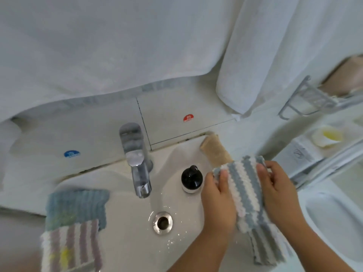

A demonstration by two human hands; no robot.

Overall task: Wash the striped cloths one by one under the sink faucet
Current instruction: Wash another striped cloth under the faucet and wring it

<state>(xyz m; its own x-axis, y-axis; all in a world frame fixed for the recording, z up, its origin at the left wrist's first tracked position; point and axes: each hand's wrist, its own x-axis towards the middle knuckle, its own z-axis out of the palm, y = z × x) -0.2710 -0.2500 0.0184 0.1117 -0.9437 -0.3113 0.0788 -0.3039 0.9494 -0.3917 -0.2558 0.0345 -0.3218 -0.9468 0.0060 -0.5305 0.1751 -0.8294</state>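
White bathroom, white towels [117,46] hanging across twelve o'clock, a folded one [255,55] at one o'clock. White sink [121,232] below, chrome faucet [137,163] at centre, steel drain [162,222] just under the spout, droplets scattered around it.

Blue-and-white striped cloth [245,193] at four o'clock from the faucet, held over the right side of the basin, well apart from the spout. Left hand [218,201] gripping the cloth's left edge, fingers [224,179] curled over the fabric. Right hand [279,193] gripping the right edge, thumb on top, fingers wrapped behind. Lower part of the cloth hanging down past the wrists.

Black-capped bottle [191,178] standing on the sink rim, between faucet and left hand. Beige roll [214,150] lying at one o'clock from the bottle, its near end hidden behind the held cloth.

Blue cloth [76,205] draped on the sink's left edge at eight o'clock, a lilac-and-white striped cloth [70,248] overlapping its lower part, yellow smudge on both.

Wire rack [306,99] on the wall at two o'clock. Yellow-and-white soap [327,136] on a shelf beneath it.

Red sticker [188,118] and blue sticker [72,154] on the wall panels behind the faucet.
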